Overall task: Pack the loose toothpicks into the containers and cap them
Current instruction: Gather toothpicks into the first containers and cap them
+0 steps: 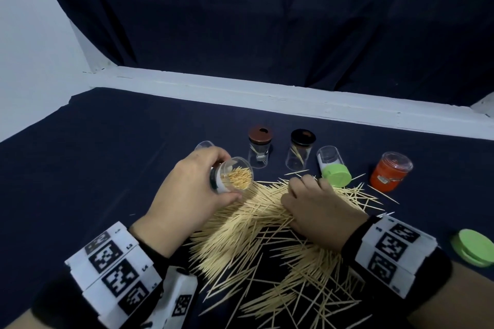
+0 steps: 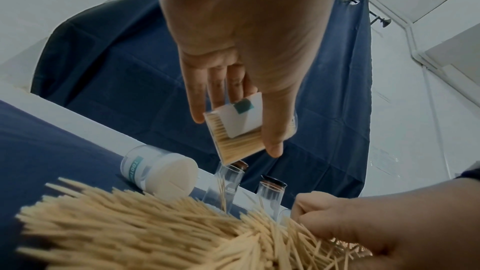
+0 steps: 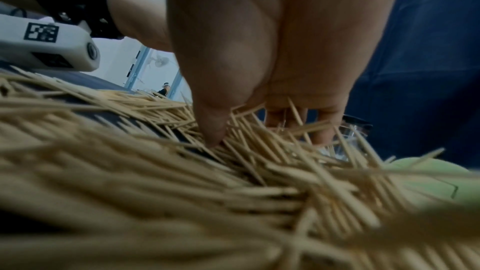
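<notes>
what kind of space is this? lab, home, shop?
Likely a staged recording setup: dark cloth covers the table, a dark curtain hangs behind, and marker-tagged wristbands sit on both wrists.

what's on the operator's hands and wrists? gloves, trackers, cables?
No gloves: left hand and right hand are bare. Each forearm has a black band carrying white boxy blocks printed with square black-and-white fiducial markers and small labels such as L3, L4. No cables visible.

The right hand's fingertips [image 3: 322, 130] are buried among the toothpicks [image 3: 182, 182], blurred toward six o'clock; its grasp cannot be told.
</notes>
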